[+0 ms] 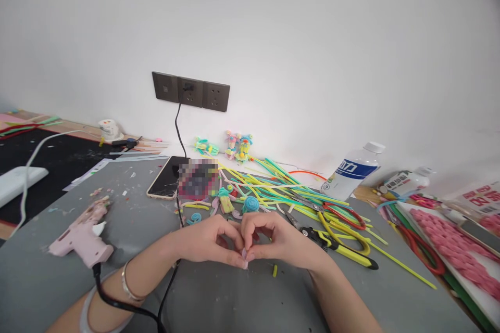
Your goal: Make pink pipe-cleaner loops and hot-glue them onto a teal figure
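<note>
Pinching a tiny pale piece (245, 259) at lower centre of the frame, fingertips of left hand (207, 239) and right hand (271, 235) pressed together on it, other fingers loosely curled. Looks partway along at best: just one small bit in the grip, plenty of fuzzy stems (269, 190) lying loose right of centre, though with finished-looking figures (244, 148) already mid-frame. For containers, a capped white-and-blue bottle (351, 171) right of centre and a tipped bottle (404, 182) at far right. Can't tell contents of either.

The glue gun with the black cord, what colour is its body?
The glue gun is pale pink; it shows in the head view.
</note>
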{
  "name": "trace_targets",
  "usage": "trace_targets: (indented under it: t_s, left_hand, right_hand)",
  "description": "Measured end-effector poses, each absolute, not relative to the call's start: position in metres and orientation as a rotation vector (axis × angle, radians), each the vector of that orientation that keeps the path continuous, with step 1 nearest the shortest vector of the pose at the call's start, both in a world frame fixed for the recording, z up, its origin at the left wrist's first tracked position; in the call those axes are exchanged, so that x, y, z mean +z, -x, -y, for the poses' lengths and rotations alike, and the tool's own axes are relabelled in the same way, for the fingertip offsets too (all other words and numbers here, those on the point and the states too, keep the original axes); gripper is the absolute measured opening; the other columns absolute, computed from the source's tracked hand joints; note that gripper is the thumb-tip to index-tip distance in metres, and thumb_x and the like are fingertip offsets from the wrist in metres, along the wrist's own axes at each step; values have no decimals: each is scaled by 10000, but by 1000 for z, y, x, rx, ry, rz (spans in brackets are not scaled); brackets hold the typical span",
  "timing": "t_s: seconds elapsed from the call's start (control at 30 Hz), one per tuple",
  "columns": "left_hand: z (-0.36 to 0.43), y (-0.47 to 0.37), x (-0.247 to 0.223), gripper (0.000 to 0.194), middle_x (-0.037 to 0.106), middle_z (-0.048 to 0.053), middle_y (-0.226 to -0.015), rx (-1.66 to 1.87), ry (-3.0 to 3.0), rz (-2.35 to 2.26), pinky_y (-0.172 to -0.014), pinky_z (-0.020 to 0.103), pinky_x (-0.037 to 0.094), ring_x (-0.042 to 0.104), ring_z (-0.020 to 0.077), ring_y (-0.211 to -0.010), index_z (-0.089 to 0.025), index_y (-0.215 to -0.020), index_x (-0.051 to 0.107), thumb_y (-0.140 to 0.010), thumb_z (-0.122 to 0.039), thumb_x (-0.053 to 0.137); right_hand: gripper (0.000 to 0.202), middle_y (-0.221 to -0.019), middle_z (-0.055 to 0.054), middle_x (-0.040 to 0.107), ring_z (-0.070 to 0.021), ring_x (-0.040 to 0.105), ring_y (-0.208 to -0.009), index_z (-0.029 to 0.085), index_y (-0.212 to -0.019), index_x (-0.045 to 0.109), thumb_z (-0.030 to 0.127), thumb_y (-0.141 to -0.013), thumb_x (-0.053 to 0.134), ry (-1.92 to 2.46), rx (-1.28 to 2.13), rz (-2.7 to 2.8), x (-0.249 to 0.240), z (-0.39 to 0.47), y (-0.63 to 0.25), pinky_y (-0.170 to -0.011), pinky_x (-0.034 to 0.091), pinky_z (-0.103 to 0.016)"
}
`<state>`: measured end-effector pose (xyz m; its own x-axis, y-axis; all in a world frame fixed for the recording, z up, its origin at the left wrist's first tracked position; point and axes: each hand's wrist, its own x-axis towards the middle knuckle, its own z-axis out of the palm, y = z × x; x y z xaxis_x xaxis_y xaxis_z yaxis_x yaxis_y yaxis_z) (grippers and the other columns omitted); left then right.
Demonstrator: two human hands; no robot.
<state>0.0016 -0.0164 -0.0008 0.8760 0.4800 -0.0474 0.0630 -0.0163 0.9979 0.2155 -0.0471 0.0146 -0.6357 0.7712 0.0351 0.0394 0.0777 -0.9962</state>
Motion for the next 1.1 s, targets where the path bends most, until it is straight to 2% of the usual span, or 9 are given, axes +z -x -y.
trace_targets:
  t_s: [0.13,0.27,0.4,0.6,0.73,0.93,1.1]
  left_hand:
    - [18,-2,-1,204,690,44,-911,314,-1596,-429,-782,260,509,639,179,-851,-168,-802,774,-784,-370,789]
    - [16,-3,-4,229,700,66,-960,371,-1547,-442,-809,286,508,641,188,-883,-151,-845,754,-809,-376,766]
    - [15,-3,-5,221,724,63,-919,451,-1509,-467,-724,252,487,640,156,-806,-162,-931,717,-876,-375,695]
    - [18,-5,0,199,712,26,-762,632,-1827,-667,-642,222,433,599,140,-701,-160,-822,714,-871,-351,690]
    - [20,-7,1,165,720,10,-717,784,-2054,-740,-646,220,415,592,130,-669,-174,-779,721,-887,-286,666]
    - [20,-8,-4,94,725,-14,-660,919,-2070,-775,-544,179,383,559,90,-559,-173,-764,751,-842,-211,714]
    - [20,-8,-6,103,735,-23,-653,911,-2119,-726,-541,186,377,522,81,-523,-183,-781,773,-858,-214,712]
  right_hand:
    - [192,-819,-5,656,-128,568,-702,191,-867,727,339,-785,819,828,1696,1767,15,48,-217,-680,464,-255]
    - [153,-813,-18,634,-143,596,-722,183,-800,735,323,-814,796,808,1642,1734,16,47,-218,-697,486,-275]
    - [177,-811,-20,634,-139,588,-667,181,-794,725,342,-811,798,858,1525,1634,17,46,-218,-655,480,-284]
    - [165,-794,-22,656,-149,602,-720,179,-802,720,324,-813,796,873,1514,1528,13,43,-213,-680,492,-278]
    - [160,-786,-19,658,-142,601,-720,177,-831,704,308,-818,793,820,1551,1467,10,41,-211,-668,491,-264]
    - [189,-787,-19,646,-129,577,-684,166,-805,700,316,-792,813,892,1588,1417,10,41,-210,-622,469,-248]
    - [179,-802,-23,650,-121,580,-665,161,-751,714,300,-777,824,845,1637,1411,10,40,-213,-612,479,-251]
